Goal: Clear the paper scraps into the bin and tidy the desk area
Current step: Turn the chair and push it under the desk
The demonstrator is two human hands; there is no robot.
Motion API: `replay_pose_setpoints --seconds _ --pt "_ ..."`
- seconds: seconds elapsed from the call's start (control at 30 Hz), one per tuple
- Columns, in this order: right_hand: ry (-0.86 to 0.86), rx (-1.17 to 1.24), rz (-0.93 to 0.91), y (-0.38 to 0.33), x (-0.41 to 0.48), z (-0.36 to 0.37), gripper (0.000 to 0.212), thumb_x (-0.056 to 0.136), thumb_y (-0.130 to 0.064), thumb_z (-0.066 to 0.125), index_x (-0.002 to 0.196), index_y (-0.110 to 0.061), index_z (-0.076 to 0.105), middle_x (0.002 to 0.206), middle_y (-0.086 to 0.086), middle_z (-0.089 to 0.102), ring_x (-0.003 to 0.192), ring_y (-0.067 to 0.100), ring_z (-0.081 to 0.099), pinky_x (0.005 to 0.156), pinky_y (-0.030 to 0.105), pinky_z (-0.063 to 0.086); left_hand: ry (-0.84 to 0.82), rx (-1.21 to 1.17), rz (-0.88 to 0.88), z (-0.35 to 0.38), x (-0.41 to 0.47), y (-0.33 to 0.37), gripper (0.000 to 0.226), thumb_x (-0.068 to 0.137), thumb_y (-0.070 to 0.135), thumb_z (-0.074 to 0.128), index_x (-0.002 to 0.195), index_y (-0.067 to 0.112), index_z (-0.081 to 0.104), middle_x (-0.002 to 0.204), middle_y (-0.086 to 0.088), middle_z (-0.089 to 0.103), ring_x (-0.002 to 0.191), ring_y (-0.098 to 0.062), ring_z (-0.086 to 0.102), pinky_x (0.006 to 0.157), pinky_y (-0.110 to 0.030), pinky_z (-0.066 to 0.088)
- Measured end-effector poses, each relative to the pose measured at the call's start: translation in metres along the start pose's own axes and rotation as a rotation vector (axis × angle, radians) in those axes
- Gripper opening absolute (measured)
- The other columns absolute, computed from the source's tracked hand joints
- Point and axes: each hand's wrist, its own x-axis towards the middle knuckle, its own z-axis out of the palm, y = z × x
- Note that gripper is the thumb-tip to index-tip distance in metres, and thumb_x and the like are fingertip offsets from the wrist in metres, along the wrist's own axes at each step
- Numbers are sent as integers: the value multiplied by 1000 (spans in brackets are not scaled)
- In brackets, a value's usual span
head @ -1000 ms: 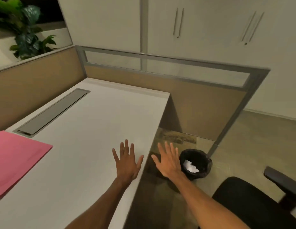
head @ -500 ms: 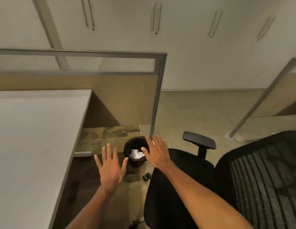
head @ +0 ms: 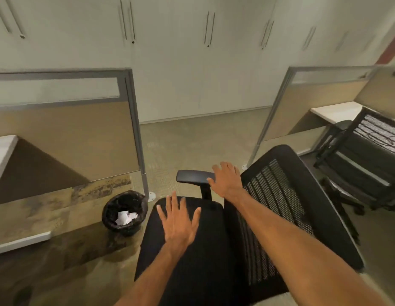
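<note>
A small round black-lined bin (head: 125,213) stands upright on the floor, lower left of frame, holding crumpled white paper scraps (head: 125,217).

Near, a black chair (head: 192,257) with a black mesh back (head: 278,208); left, a black bin (head: 125,214) holding white paper scraps (head: 125,218); tan partition (head: 66,138).

An office is shown: cubicle partitions (head: 66,120), mesh-backed swivel chairs (head: 287,208), and wall cabinets (head: 192,62) are seen.
</note>
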Motion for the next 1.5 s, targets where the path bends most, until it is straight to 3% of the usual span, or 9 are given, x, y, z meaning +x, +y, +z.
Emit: replay_pose_setpoints --seconds 0.2,0.4,0.57,0.77,0.9,1.07,1.33,1.5 --pt "28 -111 315 133 8 -42 55 90 -35 53 139 -17 36 150 16 29 143 40 11 114 62 2 -102 -105 179 32 7 119 69 93 63 26 146 19 30 161 -8 4 148 -24 -6 115 -52 -12" --pt "-27 -39 467 206 -2 -49 69 88 -42 57 145 -23 25 152 17 24 142 44 11 111 66 9 -216 -190 289 56 2 202 72 93 64 26 148 17 26 162 -6 -3 148 -23 -10 116 -52 -10" --pt "-60 90 449 231 -6 -41 76 86 -43 61 148 -27 19 153 17 22 136 41 30 106 55 35 -284 -273 288 69 -5 245 74 93 64 28 148 15 25 162 -6 0 148 -24 -7 117 -53 -4" --pt "2 71 377 247 -3 -36 72 87 -45 58 147 -30 21 144 16 33 124 41 44 95 50 44 -503 -499 219 83 -18 277 85 91 67 30 152 14 5 162 -7 2 148 -26 1 120 -50 10" --pt "24 35 315 254 -7 -31 70 89 -48 54 147 -27 21 141 18 35 121 42 46 94 49 45 -524 -580 183 91 -27 284 83 92 67 26 152 16 -2 162 -5 -3 149 -23 -1 121 -40 8" --pt "30 53 280 259 -9 -28 70 91 -47 51 148 -25 19 143 22 33 124 43 41 99 50 41 -500 -597 167 95 -32 288 83 92 68 22 151 18 -7 162 -3 -8 148 -22 -5 119 -39 6" --pt "30 119 283 259 -10 -31 69 90 -46 55 148 -23 24 142 21 35 127 42 40 103 48 38 -507 -643 150 97 -40 292 74 96 60 20 151 20 -8 161 -2 -12 148 -25 -9 120 -49 7" --pt "43 98 257 261 -9 -30 68 91 -44 54 148 -20 25 142 23 34 128 43 39 104 48 37 -478 -636 148 101 -41 295 70 98 56 18 151 18 -8 161 -3 -11 148 -21 -12 121 -49 4"
